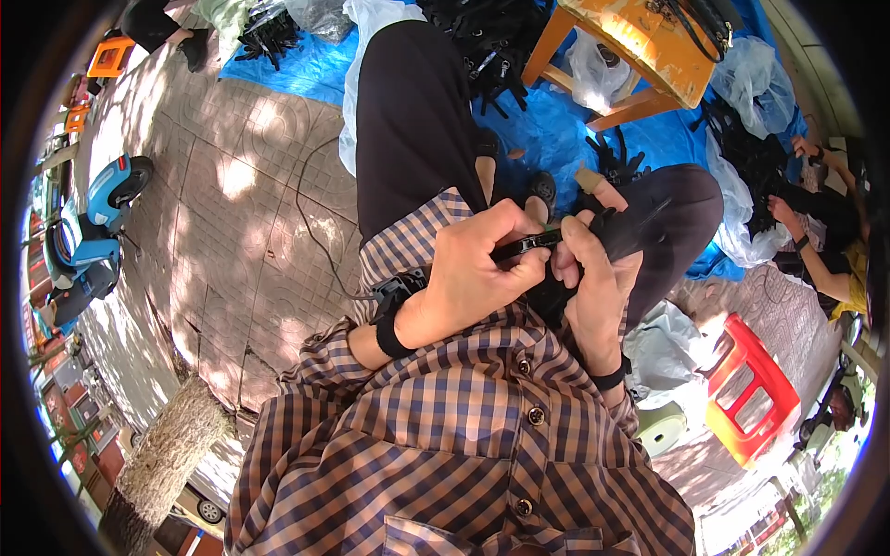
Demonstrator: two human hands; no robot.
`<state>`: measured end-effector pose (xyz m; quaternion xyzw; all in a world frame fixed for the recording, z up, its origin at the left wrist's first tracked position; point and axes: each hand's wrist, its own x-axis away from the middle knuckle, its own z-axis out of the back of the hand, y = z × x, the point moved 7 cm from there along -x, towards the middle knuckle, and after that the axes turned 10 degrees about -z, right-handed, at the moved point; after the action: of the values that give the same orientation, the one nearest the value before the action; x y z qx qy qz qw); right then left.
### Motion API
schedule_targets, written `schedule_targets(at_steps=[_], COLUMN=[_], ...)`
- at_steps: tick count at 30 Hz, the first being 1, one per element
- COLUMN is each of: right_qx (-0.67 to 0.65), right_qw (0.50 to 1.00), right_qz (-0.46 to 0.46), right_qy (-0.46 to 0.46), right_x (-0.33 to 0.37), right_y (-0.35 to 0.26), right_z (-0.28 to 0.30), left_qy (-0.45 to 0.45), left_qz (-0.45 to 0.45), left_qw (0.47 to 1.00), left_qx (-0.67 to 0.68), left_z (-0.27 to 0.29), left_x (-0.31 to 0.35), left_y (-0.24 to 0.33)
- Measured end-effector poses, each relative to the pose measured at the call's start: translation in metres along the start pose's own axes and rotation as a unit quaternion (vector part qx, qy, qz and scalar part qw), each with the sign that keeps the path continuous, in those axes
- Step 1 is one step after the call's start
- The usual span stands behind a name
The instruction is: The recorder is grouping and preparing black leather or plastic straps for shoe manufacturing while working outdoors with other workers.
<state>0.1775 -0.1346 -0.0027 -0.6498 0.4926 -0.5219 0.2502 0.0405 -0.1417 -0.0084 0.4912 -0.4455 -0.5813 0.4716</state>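
Above my lap my left hand [482, 264] is closed, its thumb and fingers pinching a narrow, glossy black piece [530, 244]. The kind of that piece is not clear. Close beside it on the right, my right hand [593, 278] is closed at the piece's other end, thumb pressed down. From the right hand a soft black fabric item [626, 227] lies over my right knee. A tan covering [603, 190] shows on a fingertip of that hand. Both wrists wear black bands. The inner fingers are partly hidden.
Heaps of black strap-like items [487, 51] lie on a blue sheet [538, 130] ahead. A wooden stool [640, 42] stands far right, a red plastic stool [753, 394] nearer. Another person's arm [816, 264] works at right. A cable [301, 199] crosses the paving at left.
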Motion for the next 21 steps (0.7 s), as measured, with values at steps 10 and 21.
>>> schedule_targets(at_steps=[10, 21], right_qx=[0.009, 0.169], right_qw=[0.998, 0.983], right_qz=[0.013, -0.029], right_qy=[-0.055, -0.072], right_x=[-0.013, -0.015], right_y=[-0.016, 0.005], right_z=[0.012, 0.0], left_qy=[-0.094, -0.138], left_qz=[0.245, 0.152], left_qw=[0.877, 0.921], left_qx=[0.402, 0.331], left_z=[0.002, -0.008], left_x=[0.011, 0.008], left_y=[-0.032, -0.013])
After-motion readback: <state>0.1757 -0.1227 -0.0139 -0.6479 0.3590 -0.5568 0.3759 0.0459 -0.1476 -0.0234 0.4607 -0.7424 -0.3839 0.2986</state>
